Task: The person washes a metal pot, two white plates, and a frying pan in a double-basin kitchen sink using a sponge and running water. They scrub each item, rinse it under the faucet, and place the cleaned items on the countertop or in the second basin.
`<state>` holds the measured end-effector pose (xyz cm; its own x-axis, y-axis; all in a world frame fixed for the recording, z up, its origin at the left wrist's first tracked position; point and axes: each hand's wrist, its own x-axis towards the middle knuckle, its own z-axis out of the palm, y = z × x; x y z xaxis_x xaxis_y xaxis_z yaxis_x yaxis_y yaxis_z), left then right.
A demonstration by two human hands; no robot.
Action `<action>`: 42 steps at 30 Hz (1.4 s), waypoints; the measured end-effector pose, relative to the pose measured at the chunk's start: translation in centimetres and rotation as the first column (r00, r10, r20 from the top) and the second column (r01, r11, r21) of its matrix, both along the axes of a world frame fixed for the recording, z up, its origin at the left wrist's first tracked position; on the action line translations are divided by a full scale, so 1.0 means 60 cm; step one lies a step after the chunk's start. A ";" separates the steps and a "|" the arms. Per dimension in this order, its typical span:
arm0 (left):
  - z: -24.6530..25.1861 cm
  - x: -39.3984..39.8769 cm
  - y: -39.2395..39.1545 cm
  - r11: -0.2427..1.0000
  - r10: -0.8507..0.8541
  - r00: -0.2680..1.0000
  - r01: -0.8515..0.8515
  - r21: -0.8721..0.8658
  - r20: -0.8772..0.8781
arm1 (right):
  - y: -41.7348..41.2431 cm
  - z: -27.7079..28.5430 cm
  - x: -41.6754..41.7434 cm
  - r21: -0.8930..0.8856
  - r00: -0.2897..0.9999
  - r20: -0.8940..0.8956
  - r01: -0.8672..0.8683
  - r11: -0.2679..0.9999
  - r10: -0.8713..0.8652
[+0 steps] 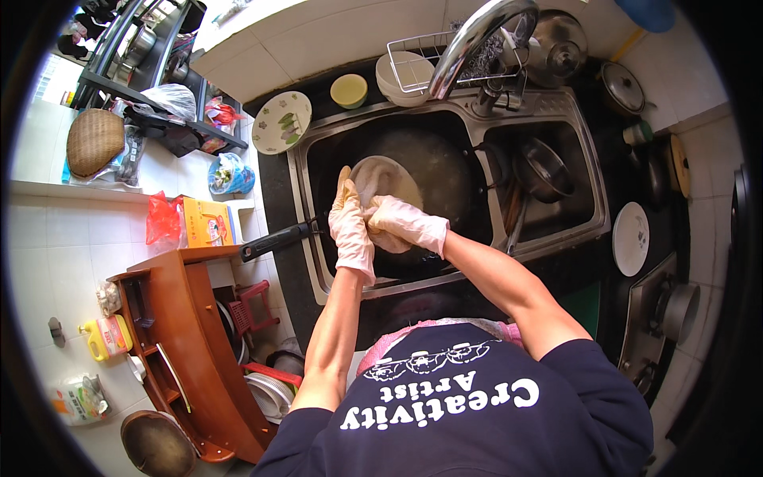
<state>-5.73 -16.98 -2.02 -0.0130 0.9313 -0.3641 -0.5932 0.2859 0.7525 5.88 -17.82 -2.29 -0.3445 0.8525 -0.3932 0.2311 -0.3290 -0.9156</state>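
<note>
My left hand (349, 226), in a pale rubber glove, grips the near-left side of a light bowl (410, 185) that is tilted over the sink. My right hand (405, 222), gloved too, is closed on a greyish wet cloth (390, 241), pressed against the bowl. Part of the cloth shows inside the bowl. Below both hands a large dark wok (462, 179) with cloudy water fills the left basin. Its black handle (280, 239) sticks out over the left counter edge. The fingers partly hide the bowl's near rim.
A chrome faucet (477, 45) arches over the double sink (596, 197). A metal pot (542, 170) lies in the right basin. Along the back stand a patterned plate (282, 122), a yellow-green bowl (349, 90), stacked white bowls (402, 98) and a wire rack (411, 47). Another plate (630, 238) is at right.
</note>
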 end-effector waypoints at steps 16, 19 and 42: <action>0.067 -0.044 -0.007 0.992 0.067 0.973 -0.043 0.116 -0.219 | 0.013 -0.061 0.048 0.004 0.333 0.934 -0.366 0.930 0.127; 0.067 -0.088 0.011 0.993 0.109 0.978 -0.098 0.067 -0.178 | 0.026 -0.024 0.114 -0.076 0.469 0.862 -0.254 0.964 0.191; -0.080 0.010 -0.045 0.863 -0.477 0.832 0.382 -0.331 -0.285 | -0.049 -0.089 0.080 0.148 0.652 -0.134 0.758 0.635 -0.746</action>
<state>-5.15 -19.65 -6.80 0.1979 0.7492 -0.6321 -0.0805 0.6551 0.7513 10.67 -20.78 -7.65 0.4317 0.8766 -0.2127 -0.0751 -0.2000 -0.9769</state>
